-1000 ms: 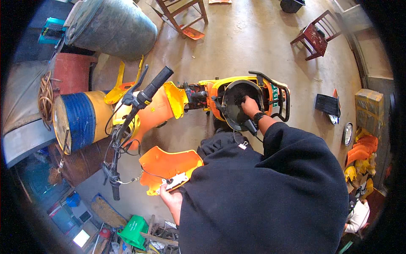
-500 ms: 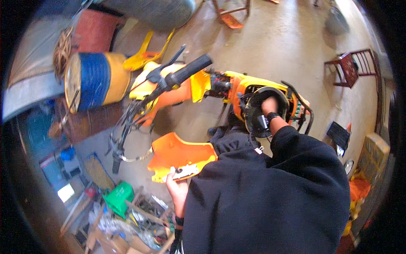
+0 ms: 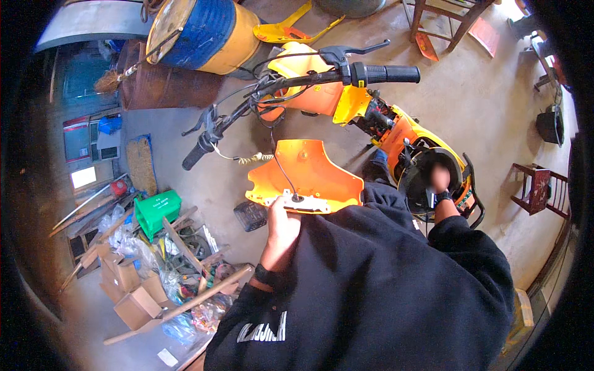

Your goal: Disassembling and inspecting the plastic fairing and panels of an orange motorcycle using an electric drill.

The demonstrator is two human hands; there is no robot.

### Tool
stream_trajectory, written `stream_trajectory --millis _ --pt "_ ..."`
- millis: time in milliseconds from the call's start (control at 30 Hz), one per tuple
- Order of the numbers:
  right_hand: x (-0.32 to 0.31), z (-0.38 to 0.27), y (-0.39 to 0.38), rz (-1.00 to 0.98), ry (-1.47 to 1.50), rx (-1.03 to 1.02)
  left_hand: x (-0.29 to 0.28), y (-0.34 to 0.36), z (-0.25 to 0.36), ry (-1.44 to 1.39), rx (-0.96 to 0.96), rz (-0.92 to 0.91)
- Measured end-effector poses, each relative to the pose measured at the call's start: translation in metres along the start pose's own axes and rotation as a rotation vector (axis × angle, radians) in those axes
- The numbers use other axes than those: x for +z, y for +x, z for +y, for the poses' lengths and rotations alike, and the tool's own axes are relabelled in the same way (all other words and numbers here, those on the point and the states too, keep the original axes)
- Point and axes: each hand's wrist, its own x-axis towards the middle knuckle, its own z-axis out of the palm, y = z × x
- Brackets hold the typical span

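Note:
My left hand [image 3: 284, 226] grips an orange plastic bodywork panel [image 3: 301, 166] by its lower edge. The thumb presses beside a white fitting [image 3: 315, 204] on the panel, and a thin dark cable runs up from it. To the right, my right hand [image 3: 440, 178] reaches into a dark, round, bowl-like container [image 3: 416, 176] at the seat end of an orange and yellow motorbike [image 3: 402, 137]. Blur hides its fingers, so what it holds, if anything, does not show. Ahead of the panel are the bike's black handlebars [image 3: 314, 79], with loose cables and a coiled wire [image 3: 257, 159].
A blue and yellow drum [image 3: 207, 34] lies behind the handlebars, near a yellow panel [image 3: 288, 28]. At left are a green bin [image 3: 158, 211], cardboard boxes [image 3: 137, 303] and wood scraps. A black basket [image 3: 249, 216] sits beside my left hand. Wooden chairs [image 3: 537, 188] stand at right.
The view has swung, so the bike and drum sit farther right and higher. My left hand still grips the panel, and my right hand is still inside the container.

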Motion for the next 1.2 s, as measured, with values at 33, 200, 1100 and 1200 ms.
stream_trajectory --millis 33,200,1100,1200 --pt "-0.008 -0.007 -0.008 0.043 0.077 0.035 -0.001 0.003 0.000 -0.070 -0.028 0.002" --pt "-0.057 -0.031 -0.057 0.059 0.678 -0.035 0.003 0.015 0.011 -0.192 -0.138 -0.019" --pt "-0.160 -0.330 -0.402 -0.422 0.219 -1.194 -0.040 0.061 0.044 -0.171 -0.334 -0.232" --pt "-0.151 -0.331 -0.408 -0.440 0.077 -1.239 -0.042 0.062 0.045 -0.117 -0.347 -0.226"
